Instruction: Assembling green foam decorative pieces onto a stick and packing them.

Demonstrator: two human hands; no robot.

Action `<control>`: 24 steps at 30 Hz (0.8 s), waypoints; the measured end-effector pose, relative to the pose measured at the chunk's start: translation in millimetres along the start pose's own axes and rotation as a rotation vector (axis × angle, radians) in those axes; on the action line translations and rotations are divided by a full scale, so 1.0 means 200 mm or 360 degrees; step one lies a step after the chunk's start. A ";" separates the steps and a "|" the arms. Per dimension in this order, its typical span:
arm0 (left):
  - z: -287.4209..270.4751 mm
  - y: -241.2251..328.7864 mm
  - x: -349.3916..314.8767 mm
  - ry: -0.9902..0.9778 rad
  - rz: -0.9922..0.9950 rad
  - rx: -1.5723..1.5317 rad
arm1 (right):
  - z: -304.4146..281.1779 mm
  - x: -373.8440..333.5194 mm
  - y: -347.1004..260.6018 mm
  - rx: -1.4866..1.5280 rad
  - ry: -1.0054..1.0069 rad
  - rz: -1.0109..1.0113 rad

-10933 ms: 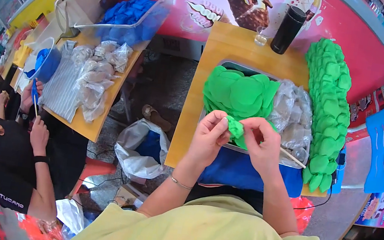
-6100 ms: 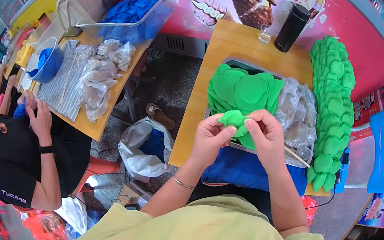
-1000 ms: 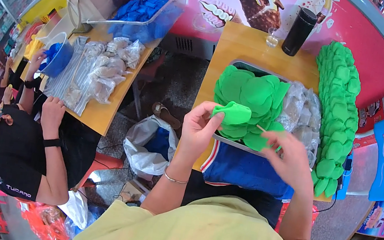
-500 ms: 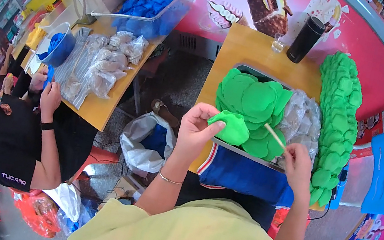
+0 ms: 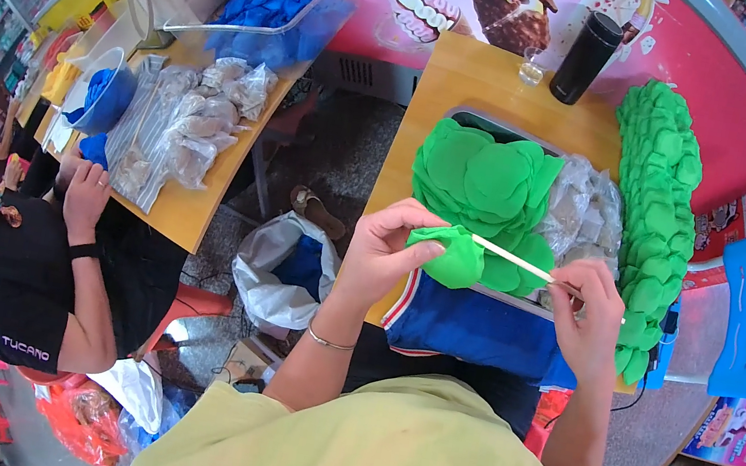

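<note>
My left hand [image 5: 397, 249] pinches a round green foam-like piece [image 5: 454, 258] between thumb and fingers. A thin pale stick [image 5: 515, 259] is gripped in my right hand [image 5: 588, 304], and its far end meets the edge of the green piece. Whether it goes inside a fold I cannot tell. Just beyond both hands, flat green round pieces [image 5: 486, 178] lie heaped in a metal tray [image 5: 457, 114]. Clear plastic bags [image 5: 579, 208] fill the tray's right side. A long stack of layered green pieces [image 5: 653, 181] runs along the table's right edge.
A black bottle [image 5: 586, 59] and a small clear cup [image 5: 531, 67] stand at the table's back. Left of me, a co-worker [image 5: 21, 273] sits by another table with a bin of blue pieces [image 5: 276, 14] and plastic bags. A white sack [image 5: 282, 272] stands on the floor between the tables.
My right hand has raised the stick and brought its end to the green piece, which my left hand still holds. The co-worker's hands have moved lower.
</note>
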State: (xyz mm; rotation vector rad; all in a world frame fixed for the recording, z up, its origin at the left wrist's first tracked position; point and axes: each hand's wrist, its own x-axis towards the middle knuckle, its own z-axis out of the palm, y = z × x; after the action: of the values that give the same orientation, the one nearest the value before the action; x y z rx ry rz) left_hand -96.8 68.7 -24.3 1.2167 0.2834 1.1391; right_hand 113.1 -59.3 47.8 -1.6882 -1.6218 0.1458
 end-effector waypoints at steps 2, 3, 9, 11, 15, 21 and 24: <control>0.00 0.01 -0.01 -0.0007 -0.0032 -0.0030 | 0.00 0.00 -0.01 -0.0028 -0.0006 -0.0057; 0.00 0.01 -0.01 -0.0025 -0.0055 -0.0030 | 0.00 0.00 -0.01 -0.0053 -0.0013 -0.0111; 0.01 0.01 -0.01 -0.0094 -0.0119 -0.0024 | 0.04 -0.01 -0.04 -0.0035 -0.0070 -0.0152; 0.02 0.01 -0.01 -0.0081 -0.0144 -0.0069 | 0.09 -0.02 -0.04 -0.0010 -0.0084 -0.0125; 0.05 0.00 -0.02 -0.0085 -0.0210 -0.0018 | 0.19 -0.04 -0.06 0.0189 -0.0109 -0.0034; 0.04 -0.05 -0.04 0.0000 -0.0245 -0.0205 | 0.28 -0.10 -0.07 0.0568 -0.0227 0.0336; 0.04 -0.08 -0.05 -0.0006 -0.0108 -0.0282 | 0.30 -0.12 -0.08 0.0944 -0.0343 0.0553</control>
State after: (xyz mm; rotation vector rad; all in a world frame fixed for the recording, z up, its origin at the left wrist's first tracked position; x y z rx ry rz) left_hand -87.6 58.1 -38.2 1.0458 0.2149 1.0797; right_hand 61.2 -55.4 5.6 -1.4909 -1.2401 0.9144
